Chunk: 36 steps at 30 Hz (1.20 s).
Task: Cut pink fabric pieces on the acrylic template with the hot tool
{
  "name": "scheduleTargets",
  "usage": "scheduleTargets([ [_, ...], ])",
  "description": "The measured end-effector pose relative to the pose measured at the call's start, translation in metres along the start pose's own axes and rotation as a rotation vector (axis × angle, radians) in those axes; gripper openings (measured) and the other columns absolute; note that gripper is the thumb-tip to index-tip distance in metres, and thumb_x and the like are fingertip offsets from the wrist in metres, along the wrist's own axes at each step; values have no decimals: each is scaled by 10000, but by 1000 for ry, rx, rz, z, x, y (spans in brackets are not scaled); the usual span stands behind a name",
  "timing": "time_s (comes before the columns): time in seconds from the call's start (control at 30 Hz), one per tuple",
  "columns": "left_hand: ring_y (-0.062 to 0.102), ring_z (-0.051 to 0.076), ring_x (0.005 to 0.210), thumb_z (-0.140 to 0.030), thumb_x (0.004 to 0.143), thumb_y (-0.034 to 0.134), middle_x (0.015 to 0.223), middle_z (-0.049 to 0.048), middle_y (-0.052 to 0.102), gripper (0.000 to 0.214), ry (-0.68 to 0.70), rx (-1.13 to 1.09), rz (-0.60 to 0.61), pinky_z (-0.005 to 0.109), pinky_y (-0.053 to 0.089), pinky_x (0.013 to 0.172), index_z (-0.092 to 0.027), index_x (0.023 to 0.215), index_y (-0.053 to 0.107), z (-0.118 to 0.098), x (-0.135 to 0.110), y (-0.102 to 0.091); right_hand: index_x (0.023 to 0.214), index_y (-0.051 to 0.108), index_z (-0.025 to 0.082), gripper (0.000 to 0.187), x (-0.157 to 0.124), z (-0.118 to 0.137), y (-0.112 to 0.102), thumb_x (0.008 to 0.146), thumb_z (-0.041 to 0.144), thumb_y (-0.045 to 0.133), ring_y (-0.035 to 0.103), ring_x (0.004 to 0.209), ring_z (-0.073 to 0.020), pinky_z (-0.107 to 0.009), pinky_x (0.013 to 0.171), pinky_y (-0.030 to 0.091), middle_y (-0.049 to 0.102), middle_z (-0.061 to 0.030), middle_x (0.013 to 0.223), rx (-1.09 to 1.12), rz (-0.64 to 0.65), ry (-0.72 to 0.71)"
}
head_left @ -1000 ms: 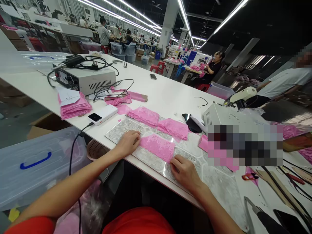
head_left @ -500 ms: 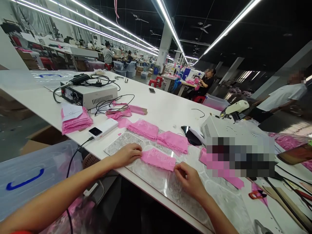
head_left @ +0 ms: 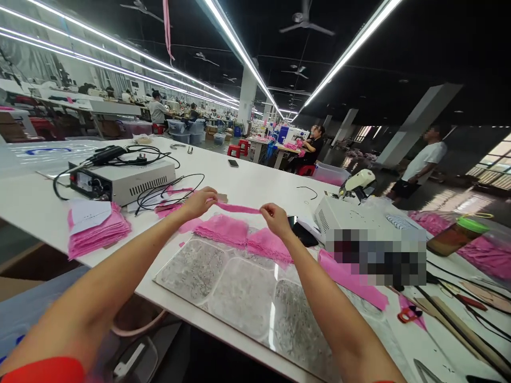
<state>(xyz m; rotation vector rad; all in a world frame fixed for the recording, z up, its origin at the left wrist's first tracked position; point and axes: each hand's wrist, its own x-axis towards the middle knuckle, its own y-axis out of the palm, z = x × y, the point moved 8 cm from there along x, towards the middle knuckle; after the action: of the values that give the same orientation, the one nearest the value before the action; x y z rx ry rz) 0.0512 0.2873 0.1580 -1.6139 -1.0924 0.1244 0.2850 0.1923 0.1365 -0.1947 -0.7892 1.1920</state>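
On a white counter, a mottled grey board spreads on the body's side of the left hand and the right hand, with a left pink stack and a right pink stack just nearer than the hands. A pink cloth strip spans the gap between them, its long axis running hand to hand, neither nearer. Both arms reach forward, fingertips pinched closed on opposite ends, apparently above the counter.
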Motion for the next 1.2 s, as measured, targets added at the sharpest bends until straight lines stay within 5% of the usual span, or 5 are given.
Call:
scheduleTargets([
  [0.13,631,250,956,-386,775,535,1034,99,692,248,43,49,63,368,503,895,-198,691,672,19,-29,11,753,648,191,85,-15,-5,27,738,208,566,525,684,-117,-275,708,421,632,-20,795,-87,93,-28],
  [0.23,601,271,1041,-397,816,523,1087,115,674,267,78,65,51,423,471,962,-189,818,691,15,-44,22,836,646,187,132,-43,-19,10,783,225,531,528,744,-128,-284,744,415,628,-42,885,-167,67,22],
  [0.5,596,248,1118,-339,808,685,1177,85,649,281,340,49,213,384,446,1008,-198,1051,673,-104,-39,109,817,603,190,90,-133,-49,-28,744,238,620,510,707,-132,-257,649,334,623,-12,787,-397,185,174],
  [0.67,590,288,1128,-324,797,715,1195,125,633,403,338,111,232,428,457,986,-164,1156,624,-140,-32,149,789,594,186,103,-140,-58,-27,835,166,505,501,717,-129,-263,665,321,618,-23,793,-452,227,184],
  [1.2,522,301,1219,-222,857,604,1308,143,569,292,559,240,145,517,383,1042,-174,1144,613,-158,-46,158,777,629,176,110,-161,-53,-48,802,135,530,506,707,-113,-243,663,335,617,-17,776,-341,324,190],
])
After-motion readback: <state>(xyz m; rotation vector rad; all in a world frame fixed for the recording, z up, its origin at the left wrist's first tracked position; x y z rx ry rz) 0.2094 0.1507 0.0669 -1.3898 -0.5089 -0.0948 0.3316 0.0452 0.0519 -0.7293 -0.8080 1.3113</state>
